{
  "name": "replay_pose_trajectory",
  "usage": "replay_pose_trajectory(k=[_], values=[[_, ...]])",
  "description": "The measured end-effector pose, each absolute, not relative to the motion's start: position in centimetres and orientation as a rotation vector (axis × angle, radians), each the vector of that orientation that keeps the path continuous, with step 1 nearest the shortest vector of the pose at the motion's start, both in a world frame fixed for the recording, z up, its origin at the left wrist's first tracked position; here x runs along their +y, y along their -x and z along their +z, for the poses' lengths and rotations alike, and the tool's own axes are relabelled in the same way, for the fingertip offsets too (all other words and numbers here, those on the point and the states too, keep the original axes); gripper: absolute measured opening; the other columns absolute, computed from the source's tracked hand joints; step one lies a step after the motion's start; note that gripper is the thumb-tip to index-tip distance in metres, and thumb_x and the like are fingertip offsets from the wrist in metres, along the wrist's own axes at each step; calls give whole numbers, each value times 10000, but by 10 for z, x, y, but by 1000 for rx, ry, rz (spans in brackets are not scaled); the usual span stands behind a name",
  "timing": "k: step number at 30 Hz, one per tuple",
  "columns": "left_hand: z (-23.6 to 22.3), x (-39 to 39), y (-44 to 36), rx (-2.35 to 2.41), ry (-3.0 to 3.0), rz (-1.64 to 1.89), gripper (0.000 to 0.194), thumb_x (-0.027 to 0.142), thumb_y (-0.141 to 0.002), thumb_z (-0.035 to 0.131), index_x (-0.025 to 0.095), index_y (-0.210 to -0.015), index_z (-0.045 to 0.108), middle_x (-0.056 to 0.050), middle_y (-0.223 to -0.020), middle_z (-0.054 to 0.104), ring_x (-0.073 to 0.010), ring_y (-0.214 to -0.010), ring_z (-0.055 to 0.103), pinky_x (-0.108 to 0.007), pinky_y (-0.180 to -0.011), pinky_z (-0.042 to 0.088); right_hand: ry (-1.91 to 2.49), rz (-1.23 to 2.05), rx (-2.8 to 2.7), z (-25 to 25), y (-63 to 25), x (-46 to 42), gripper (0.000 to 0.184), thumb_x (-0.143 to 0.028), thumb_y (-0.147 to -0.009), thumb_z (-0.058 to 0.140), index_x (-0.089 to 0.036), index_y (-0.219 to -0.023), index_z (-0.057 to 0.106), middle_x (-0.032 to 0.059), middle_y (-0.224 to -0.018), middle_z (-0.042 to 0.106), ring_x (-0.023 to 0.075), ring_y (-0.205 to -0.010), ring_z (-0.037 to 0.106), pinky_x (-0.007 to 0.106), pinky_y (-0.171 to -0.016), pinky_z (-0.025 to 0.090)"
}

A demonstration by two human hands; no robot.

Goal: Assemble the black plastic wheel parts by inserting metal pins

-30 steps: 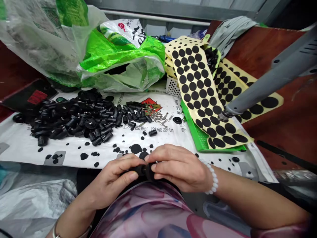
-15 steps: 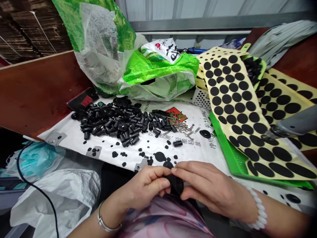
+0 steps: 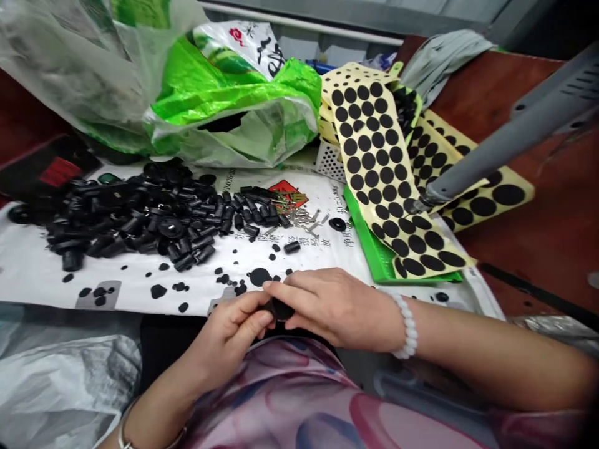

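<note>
Part [image 3: 283, 309], black, mostly hidden, sits well apart on the near-left side of the green plastic tray [image 3: 378, 262]. Left hand [image 3: 230, 332] pinches one side, thumb opposed; right hand [image 3: 341, 310] grips the other, knuckles up. Black plastic cylinders [image 3: 201, 252] heap far left of tray, metal strips [image 3: 305, 217] between. Dotted sticker sheet [image 3: 381, 165] lies across tray.

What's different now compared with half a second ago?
The head camera's view has swung to the right, so everything sits further left in the picture. The left hand and right hand still hold a black part. The black pile and dotted sheet look unchanged.
</note>
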State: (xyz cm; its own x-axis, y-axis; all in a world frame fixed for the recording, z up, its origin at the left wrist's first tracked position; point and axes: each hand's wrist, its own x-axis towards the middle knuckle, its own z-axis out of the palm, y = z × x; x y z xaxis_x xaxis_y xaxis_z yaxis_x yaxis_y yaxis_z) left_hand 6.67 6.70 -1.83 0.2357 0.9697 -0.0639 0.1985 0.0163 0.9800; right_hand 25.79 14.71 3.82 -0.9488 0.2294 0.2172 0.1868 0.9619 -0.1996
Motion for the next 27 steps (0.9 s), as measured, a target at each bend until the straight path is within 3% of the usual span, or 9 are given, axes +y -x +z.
replay_pose_trajectory(k=[4,7,10,15,19,22,27], values=[[-18,65,-67,1215,-1482,944,238,307,-912,425,162,-964,606,1,-703,575,-107,-620,521,-216,-579,434,285,469,-2715,25,-256,147,297,-256,-969,399,-55,-1173,478,120,-904,620,179,-775,590,264,-648,513],[-15,64,-66,1229,-1546,930,237,302,-917,423,168,-926,618,3,-687,583,-103,-602,524,-208,-559,433,206,584,-2543,12,-257,146,297,-240,-967,403,-64,-1201,450,137,-965,620,181,-850,596,272,-714,528],[-14,63,-67,1262,-1664,921,226,270,-922,409,180,-929,617,0,-700,612,-109,-605,551,-208,-561,451,206,598,-2482,2,-258,144,314,-239,-956,434,-62,-1216,442,150,-978,630,194,-882,611,287,-741,539],[-23,63,-72,1480,-2158,1069,246,188,-907,404,162,-1086,571,-78,-908,664,-172,-797,624,-269,-690,503,390,561,-2470,-4,-256,136,342,-253,-951,441,-93,-1253,423,155,-1037,643,205,-924,633,318,-785,549],[-30,61,-73,1517,-2290,1121,255,179,-910,400,139,-1116,544,-94,-915,661,-178,-792,626,-276,-696,505,484,566,-2470,-6,-254,129,326,-255,-955,419,-106,-1245,424,144,-1029,644,198,-920,637,308,-776,553],[-27,60,-72,1461,-2141,1091,241,185,-911,398,159,-1084,563,-67,-891,663,-158,-776,624,-249,-684,496,410,502,-2480,-10,-254,131,320,-259,-962,404,-91,-1234,421,148,-1011,644,190,-897,639,293,-758,557],[-12,60,-71,1355,-1691,918,278,287,-923,370,171,-809,595,20,-586,543,-102,-514,498,-207,-497,412,161,294,-2522,-15,-254,142,289,-214,-975,359,-56,-1209,417,149,-963,652,180,-868,652,282,-746,561]])
